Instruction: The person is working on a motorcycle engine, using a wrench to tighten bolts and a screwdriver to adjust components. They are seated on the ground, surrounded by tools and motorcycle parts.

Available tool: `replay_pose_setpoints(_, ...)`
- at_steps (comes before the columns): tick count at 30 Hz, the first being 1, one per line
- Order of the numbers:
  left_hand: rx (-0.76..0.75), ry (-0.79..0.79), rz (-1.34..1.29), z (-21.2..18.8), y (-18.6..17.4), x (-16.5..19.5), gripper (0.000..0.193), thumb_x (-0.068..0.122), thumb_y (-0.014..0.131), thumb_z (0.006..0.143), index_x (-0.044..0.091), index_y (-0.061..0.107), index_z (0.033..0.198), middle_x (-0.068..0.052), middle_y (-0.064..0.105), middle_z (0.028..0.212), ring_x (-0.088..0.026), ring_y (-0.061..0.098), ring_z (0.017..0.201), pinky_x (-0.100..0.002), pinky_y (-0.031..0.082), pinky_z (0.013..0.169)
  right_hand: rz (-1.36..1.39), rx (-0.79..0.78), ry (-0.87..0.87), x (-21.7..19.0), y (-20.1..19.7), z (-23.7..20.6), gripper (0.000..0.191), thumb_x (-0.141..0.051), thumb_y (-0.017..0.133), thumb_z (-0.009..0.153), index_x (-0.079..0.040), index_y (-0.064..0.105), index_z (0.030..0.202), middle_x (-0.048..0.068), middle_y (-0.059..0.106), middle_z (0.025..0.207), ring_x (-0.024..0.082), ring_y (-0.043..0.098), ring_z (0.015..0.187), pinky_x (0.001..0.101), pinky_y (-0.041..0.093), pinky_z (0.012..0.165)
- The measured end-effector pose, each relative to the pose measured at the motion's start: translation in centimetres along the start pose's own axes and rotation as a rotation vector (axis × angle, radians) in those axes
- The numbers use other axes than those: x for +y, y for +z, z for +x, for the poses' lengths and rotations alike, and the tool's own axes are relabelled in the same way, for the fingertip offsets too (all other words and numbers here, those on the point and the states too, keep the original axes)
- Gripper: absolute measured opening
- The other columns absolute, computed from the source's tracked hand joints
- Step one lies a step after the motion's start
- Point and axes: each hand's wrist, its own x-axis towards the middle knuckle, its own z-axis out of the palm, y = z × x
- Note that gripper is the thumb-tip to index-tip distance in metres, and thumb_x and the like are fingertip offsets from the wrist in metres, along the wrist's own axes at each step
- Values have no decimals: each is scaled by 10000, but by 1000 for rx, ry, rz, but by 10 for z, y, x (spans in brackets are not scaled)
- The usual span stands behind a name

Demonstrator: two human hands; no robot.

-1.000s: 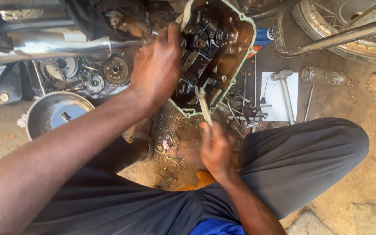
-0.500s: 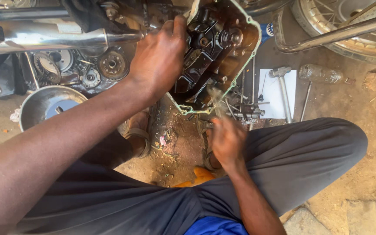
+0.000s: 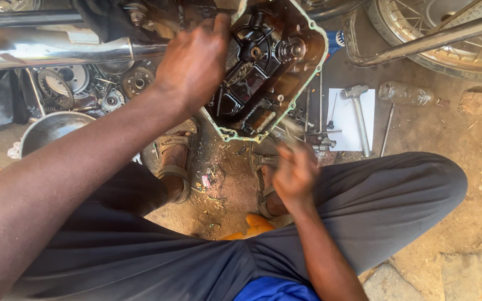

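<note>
The engine crankcase [image 3: 263,72], open-faced with a pale gasket on its rim, sits ahead of the person's knees under the motorcycle frame. It is judged heavy, rigid and oil-slick: grip the rim, not the gears inside. The left hand [image 3: 193,61] lies spread against its upper left edge. The right hand [image 3: 294,175], blurred, hovers below; its grip cannot be told.

At two o'clock we note a steel hammer [image 3: 358,114] on white paper [image 3: 344,120], a clear plastic bottle [image 3: 405,93] beside it; round metal bowl [image 3: 48,129] at nine, spoked wheel [image 3: 436,28] at one.
</note>
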Motion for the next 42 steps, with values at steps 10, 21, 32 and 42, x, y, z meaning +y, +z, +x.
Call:
replay_pose_setpoints(10, -62, -55, -7, -2, 0, -1, 418, -150, 414, 916, -99, 434, 1330, -339, 667, 903, -462, 722, 701, -474, 630, 593, 74, -244, 230, -3, 7, 6, 170, -89, 549, 1048, 44, 654, 1040, 75, 676, 814, 113, 497, 481, 268, 378, 386)
replay_pose_setpoints(21, 43, 18, 18, -3, 2, -2, 400, -118, 499, 850, -94, 458, 1247, -330, 674, 1004, -485, 720, 801, -490, 621, 657, 172, -166, 235, -18, 3, 7, 187, -129, 552, 1081, -22, 655, 967, 47, 672, 770, 106, 587, 557, 294, 437, 487)
replay_pose_setpoints(32, 69, 36, 19, -1, 6, -6, 341, -87, 524, 878, -85, 487, 1217, -320, 680, 1015, -489, 715, 834, -516, 606, 696, 11, -188, 144, 1, 17, -2, 193, -153, 567, 1070, -14, 657, 970, 19, 562, 640, 99, 450, 469, 287, 333, 392)
replay_pose_setpoints(42, -26, -13, 70, -3, 1, -1, 417, -71, 530, 885, -93, 459, 1296, -325, 687, 927, -479, 723, 809, -501, 613, 672, -75, -382, 322, 0, 17, -2, 187, -127, 592, 1036, 44, 649, 984, 55, 648, 695, 102, 488, 411, 287, 351, 291)
